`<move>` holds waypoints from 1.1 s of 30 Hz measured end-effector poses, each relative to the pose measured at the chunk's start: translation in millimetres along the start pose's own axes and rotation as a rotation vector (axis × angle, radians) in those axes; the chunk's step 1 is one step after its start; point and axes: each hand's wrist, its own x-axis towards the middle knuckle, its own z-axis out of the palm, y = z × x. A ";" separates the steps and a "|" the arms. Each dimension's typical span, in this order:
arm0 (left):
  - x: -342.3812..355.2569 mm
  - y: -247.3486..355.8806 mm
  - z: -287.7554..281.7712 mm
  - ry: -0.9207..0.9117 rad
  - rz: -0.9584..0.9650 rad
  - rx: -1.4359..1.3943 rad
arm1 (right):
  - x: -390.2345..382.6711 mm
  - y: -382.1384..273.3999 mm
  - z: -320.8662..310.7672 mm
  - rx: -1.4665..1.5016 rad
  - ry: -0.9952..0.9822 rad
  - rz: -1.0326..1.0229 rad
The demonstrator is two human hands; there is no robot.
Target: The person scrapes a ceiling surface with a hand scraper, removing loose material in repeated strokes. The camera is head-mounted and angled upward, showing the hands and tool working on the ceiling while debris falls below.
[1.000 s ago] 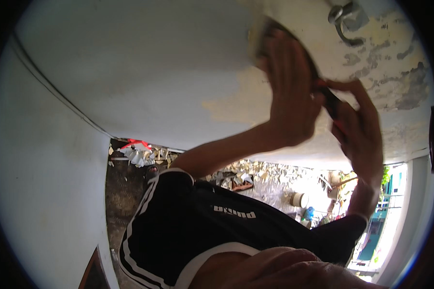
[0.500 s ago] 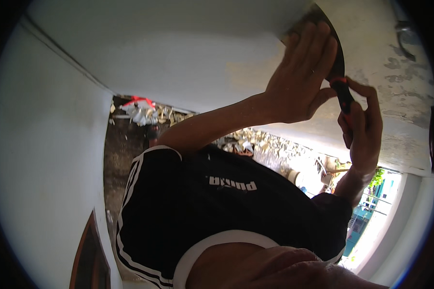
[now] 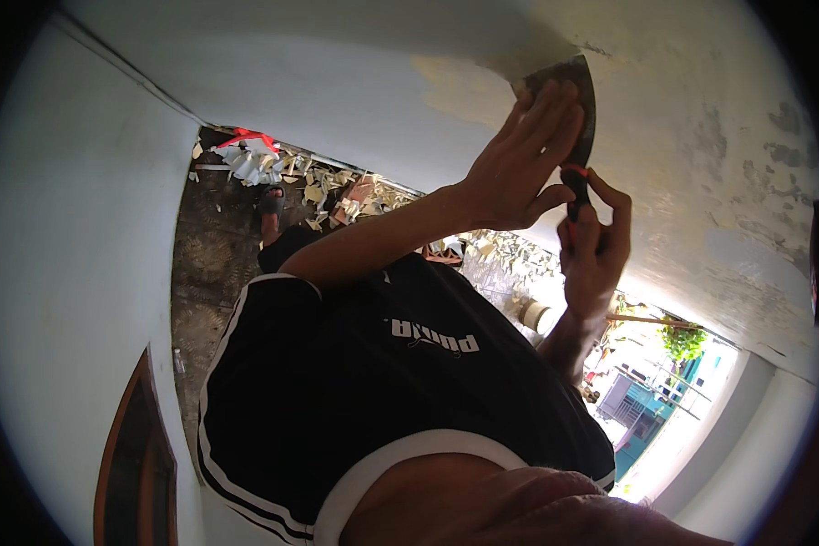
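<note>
My right hand [image 3: 599, 250] is wrapped round the black and red handle of a paint scraper [image 3: 586, 109]. The scraper's wide dark blade lies against the wall [image 3: 673, 136] in front of me. My left hand [image 3: 519, 168] lies flat over the blade, fingers stretched out and pressing on its face. That palm hides much of the blade. Around the blade the wall shows pale coating, a yellowish bare patch [image 3: 460, 91] and rough, stained plaster farther right.
Peeled flakes [image 3: 314, 187] litter the floor along the wall's foot, with a red scrap [image 3: 248, 138] among them. A pale round container [image 3: 537, 316] stands below my right arm. To the left are another wall [image 3: 73, 227] and a brown-framed opening [image 3: 136, 455]. Daylight comes in at right.
Both hands and the scraper have moved left and down in the view, the left palm still on the blade. The view itself has shifted, showing more of the flakes and a sandalled foot.
</note>
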 end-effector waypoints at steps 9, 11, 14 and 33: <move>-8.3 6.5 19.0 0.094 -0.032 0.049 | 8.2 20.4 -3.4 0.100 -0.074 -0.055; -8.2 -2.9 16.8 0.161 -0.092 0.107 | 19.3 17.9 7.1 0.109 -0.119 -0.076; -3.2 -5.7 4.8 0.180 -0.050 0.115 | 23.0 7.3 15.7 0.043 -0.137 -0.057; -0.9 -28.3 -9.6 0.221 0.001 0.157 | 29.7 16.9 37.6 0.105 -0.140 -0.066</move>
